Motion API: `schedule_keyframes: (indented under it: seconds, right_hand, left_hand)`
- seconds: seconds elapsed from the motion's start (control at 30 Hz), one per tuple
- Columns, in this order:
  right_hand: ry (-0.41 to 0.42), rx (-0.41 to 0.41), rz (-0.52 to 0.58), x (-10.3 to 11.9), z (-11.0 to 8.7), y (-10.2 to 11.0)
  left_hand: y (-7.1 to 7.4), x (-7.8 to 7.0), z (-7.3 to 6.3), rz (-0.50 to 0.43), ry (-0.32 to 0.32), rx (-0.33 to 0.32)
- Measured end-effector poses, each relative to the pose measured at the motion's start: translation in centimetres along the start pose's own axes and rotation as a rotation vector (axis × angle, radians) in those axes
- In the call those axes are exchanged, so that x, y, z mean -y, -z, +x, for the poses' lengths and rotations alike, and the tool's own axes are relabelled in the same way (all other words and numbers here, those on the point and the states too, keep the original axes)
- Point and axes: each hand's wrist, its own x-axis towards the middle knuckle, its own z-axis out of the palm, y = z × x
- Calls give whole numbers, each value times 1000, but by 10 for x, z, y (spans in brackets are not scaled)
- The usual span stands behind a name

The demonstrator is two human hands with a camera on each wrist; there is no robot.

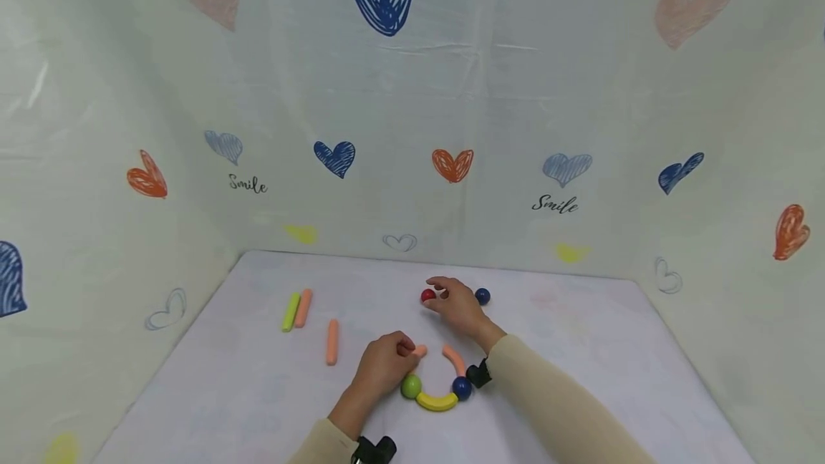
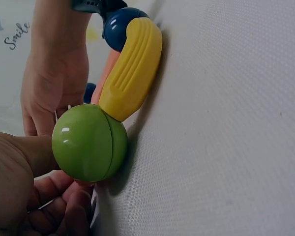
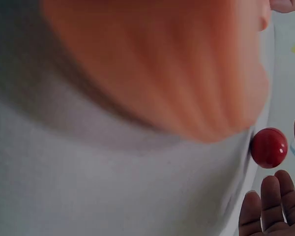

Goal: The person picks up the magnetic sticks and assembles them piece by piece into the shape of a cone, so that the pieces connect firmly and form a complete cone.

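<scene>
My left hand (image 1: pixel 385 364) pinches a curved orange piece (image 1: pixel 420 351) just above a green ball (image 1: pixel 410 386); much of that piece is hidden behind the fingers. A curved yellow piece (image 1: pixel 437 402) joins the green ball to a blue ball (image 1: pixel 461 388), and another curved orange piece (image 1: pixel 454 359) rises from the blue one, making a partial ring. Farther back, my right hand (image 1: pixel 459 306) reaches over the table with thumb and fingers spread about a red ball (image 1: pixel 428 296). In the right wrist view, a gap shows between the fingertips and the red ball (image 3: pixel 269 148).
A second blue ball (image 1: pixel 483 296) lies just right of the right hand. To the left on the white table (image 1: pixel 213 392) are a yellow-green stick (image 1: pixel 291 312) and two straight orange sticks, one beside it (image 1: pixel 304 308) and one nearer (image 1: pixel 331 342). A heart-printed curtain (image 1: pixel 412 106) surrounds the table's back and sides.
</scene>
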Motion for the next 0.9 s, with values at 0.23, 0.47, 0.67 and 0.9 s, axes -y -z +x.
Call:
schedule_keyframes:
  seconds: [0.23,0.47,0.67,0.9]
  right_hand:
    - [37,69,-32,-8,3,-2]
    - [34,53,-29,-11,1,-1]
    - [6,32,-27,-12,-6,4]
    - [-21,15,3,-21,-13,6]
  left_hand:
    - [-2,0,-1,3,-15,-1]
    - [0,0,-1,10,-24,-13]
    - [-1,0,-1,21,-16,-15]
    - [-1,-1,0,24,-6,-9]
